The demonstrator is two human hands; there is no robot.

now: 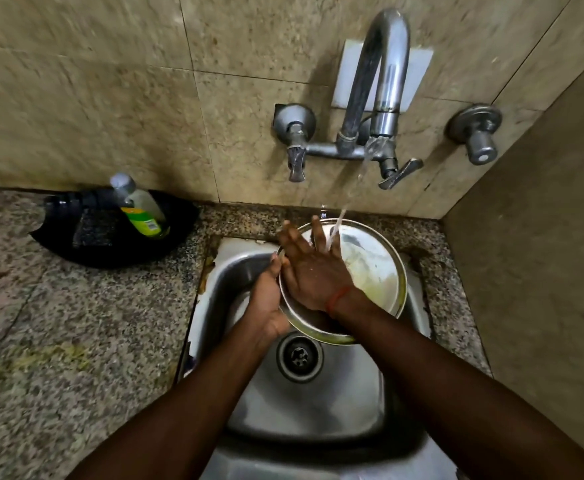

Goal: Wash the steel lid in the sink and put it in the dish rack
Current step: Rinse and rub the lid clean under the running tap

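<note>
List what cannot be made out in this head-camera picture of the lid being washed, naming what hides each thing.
1. Dish rack: nowhere in the head view; it lies beyond the frame's edges.
2. Steel lid: the left part of its face is covered by the right hand.
3. Left hand: its fingers, and so its full grip, are hidden behind the lid's rim.
4. Bottle: the label print is too small and blurred.
</note>
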